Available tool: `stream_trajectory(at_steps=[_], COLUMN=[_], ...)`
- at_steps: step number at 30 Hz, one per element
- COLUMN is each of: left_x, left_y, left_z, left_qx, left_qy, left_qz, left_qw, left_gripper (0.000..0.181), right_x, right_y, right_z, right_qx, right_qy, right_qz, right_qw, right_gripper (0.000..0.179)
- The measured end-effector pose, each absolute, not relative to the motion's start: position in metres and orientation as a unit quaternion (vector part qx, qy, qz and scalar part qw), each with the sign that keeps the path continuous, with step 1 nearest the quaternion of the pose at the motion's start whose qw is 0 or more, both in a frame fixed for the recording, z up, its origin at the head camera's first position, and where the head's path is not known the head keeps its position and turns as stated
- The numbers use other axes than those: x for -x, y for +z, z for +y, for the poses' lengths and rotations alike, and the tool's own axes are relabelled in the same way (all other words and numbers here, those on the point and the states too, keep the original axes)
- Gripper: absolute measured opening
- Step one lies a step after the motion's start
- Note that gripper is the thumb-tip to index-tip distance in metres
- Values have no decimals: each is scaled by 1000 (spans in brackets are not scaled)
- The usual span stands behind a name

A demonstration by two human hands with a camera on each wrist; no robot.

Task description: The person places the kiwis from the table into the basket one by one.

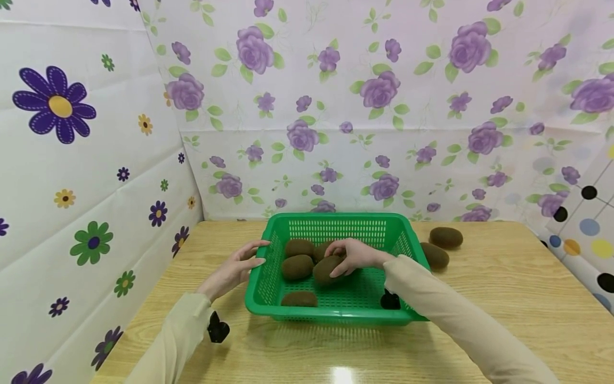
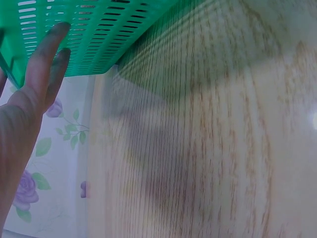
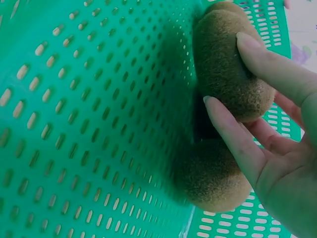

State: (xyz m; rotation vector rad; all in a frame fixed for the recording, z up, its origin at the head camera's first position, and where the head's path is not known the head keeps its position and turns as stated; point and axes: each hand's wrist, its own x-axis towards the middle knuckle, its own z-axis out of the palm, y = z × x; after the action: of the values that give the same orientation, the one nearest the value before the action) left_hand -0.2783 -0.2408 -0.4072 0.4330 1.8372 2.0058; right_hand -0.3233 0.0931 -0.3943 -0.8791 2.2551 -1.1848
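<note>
My right hand (image 1: 356,255) grips a brown, fuzzy kiwi (image 1: 324,271) inside the green plastic basket (image 1: 331,312), thumb on one side and fingers on the other. In the right wrist view the held kiwi (image 3: 223,59) lies between thumb and fingertips, with another kiwi (image 3: 213,176) just below the hand. At the basket's left rim, my left hand (image 1: 237,266) holds on, thumb and a finger over the edge. Its other fingers (image 2: 42,64) lie along the slotted outer wall in the left wrist view. Several more kiwis (image 1: 297,266) are grouped at the basket's left half.
One kiwi (image 1: 299,298) lies by the basket's front wall. Outside, two kiwis (image 1: 446,238) rest on the wooden table (image 1: 484,288) beyond the right rim. Flower-printed cloth (image 1: 307,160) hangs behind the table and along its left side.
</note>
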Motion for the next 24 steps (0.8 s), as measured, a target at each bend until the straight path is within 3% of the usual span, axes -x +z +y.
stream_trajectory(at_steps=[8,16,24], left_x=[279,278,277], left_y=[-408,-405,-406], left_z=[-241,-240,-240], left_qx=[-152,-149,-148], left_qy=[710,709,707], left_qz=[660,662,664], left_qw=[192,192,195], left_gripper=[51,51,50], right_x=[321,320,320], right_y=[-396,-395,-386], right_z=[89,87,89], right_qx=[309,299,287], right_qy=[-416,-365,-370], right_qz=[829,866,867], right_qw=[210,164,168], right_gripper=[35,33,30])
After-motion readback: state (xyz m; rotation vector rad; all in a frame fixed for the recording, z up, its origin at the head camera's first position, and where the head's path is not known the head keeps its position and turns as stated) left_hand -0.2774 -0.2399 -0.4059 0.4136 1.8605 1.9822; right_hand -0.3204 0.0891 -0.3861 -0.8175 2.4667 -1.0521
